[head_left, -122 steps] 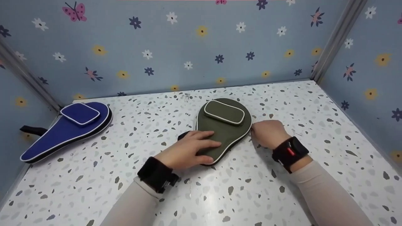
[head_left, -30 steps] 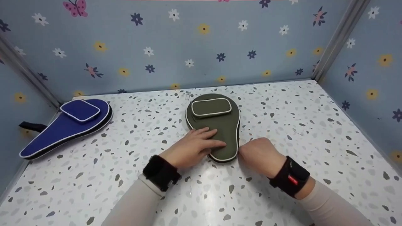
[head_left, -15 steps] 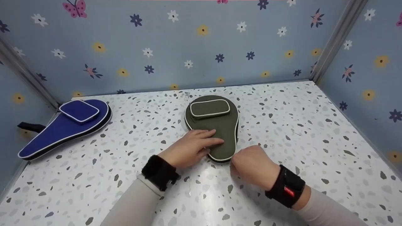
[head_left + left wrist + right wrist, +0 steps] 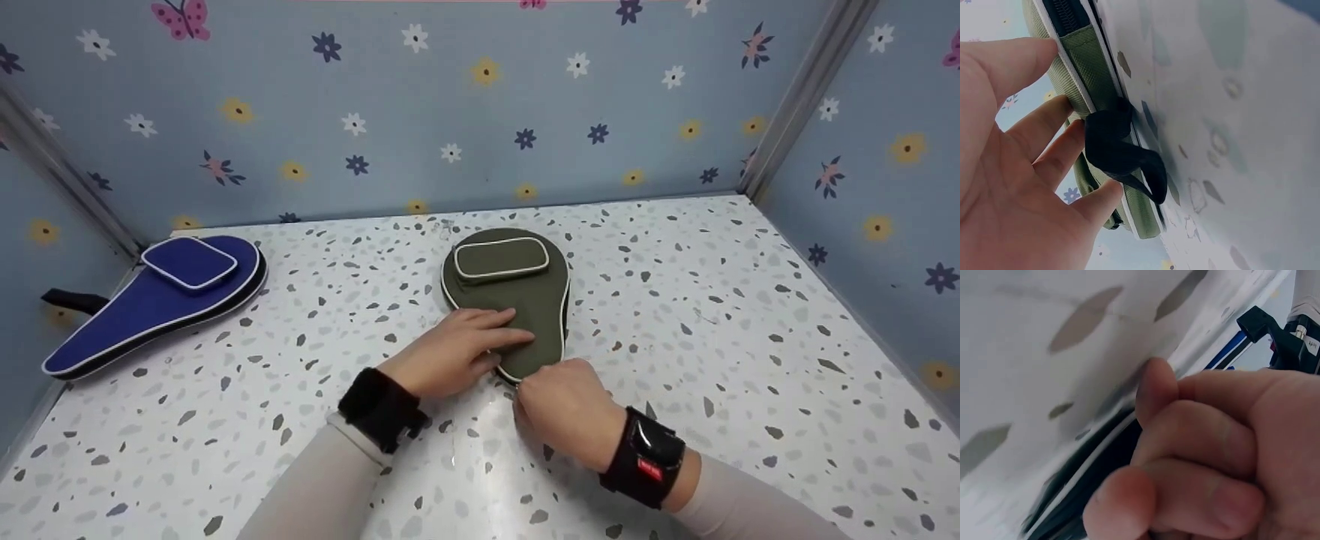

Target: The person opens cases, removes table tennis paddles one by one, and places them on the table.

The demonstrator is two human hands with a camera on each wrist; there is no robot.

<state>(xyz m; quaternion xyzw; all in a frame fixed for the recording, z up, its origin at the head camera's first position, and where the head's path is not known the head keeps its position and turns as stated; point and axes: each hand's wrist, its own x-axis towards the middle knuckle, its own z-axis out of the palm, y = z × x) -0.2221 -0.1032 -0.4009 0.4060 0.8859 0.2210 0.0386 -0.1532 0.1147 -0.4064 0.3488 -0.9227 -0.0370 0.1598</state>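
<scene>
An olive-green table tennis paddle case [image 4: 517, 304] with white piping and a raised pocket lies flat on the speckled table, narrow end toward me. My left hand [image 4: 457, 349] rests on its lower left part with fingers spread and fairly straight. A side zipper [image 4: 1064, 14] and a black strap loop [image 4: 1123, 149] show near that hand in the left wrist view. At the narrow end, my right hand [image 4: 566, 409] has its fingers curled tightly against the case's zippered edge, pinching there; the zipper pull itself is hidden inside the fingers. In the right wrist view the curled fingers [image 4: 1196, 444] meet the dark edge.
A blue paddle case [image 4: 165, 300] with a white-edged pocket and black strap [image 4: 75, 301] lies at the table's left edge. Flower-patterned panels [image 4: 420, 112] enclose the back and sides. Bare speckled tabletop [image 4: 712, 300] stretches to the right.
My right hand has travelled from the case's right side down and around to its narrow end. Earlier the case turned, bringing its narrow end toward me; the left hand stayed on it.
</scene>
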